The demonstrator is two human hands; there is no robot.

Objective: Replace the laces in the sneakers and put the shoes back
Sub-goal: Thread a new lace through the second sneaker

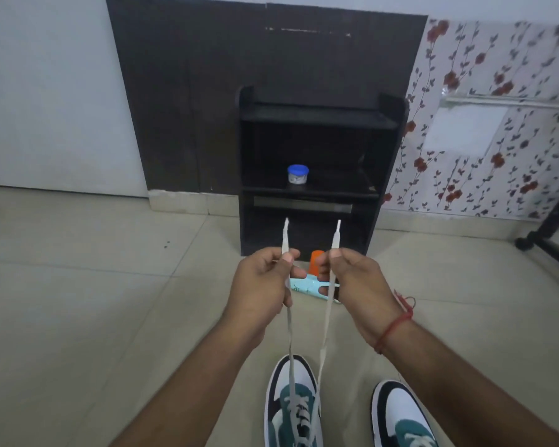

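Flat, woven, off-white lace [325,321], both ends raised taut from the left sneaker [292,404], each tipped with a stiff white aglet. Threaded in crossed rows through the sneaker's eyelets. Smooth panels of white, black and teal on both sneakers; rounded white toe caps, black edging. Right sneaker [400,414] just beside, parallel, on glossy pale floor tiles [78,301].

Left hand [262,285]: fingers curled, thumb and forefinger pinching one lace end just below its tip. Right hand [355,279]: same curled pinch on the other end; red thread band [397,324] at the wrist.

Beyond the hands: dark matte wooden shelf unit [317,175] against a dark panel, small round tub [298,174] with blue lid on its middle shelf. Orange-capped pale blue tube [310,282] lying on the tiles, partly hidden by the fingers. Floral-patterned wall covering [484,91] at right.
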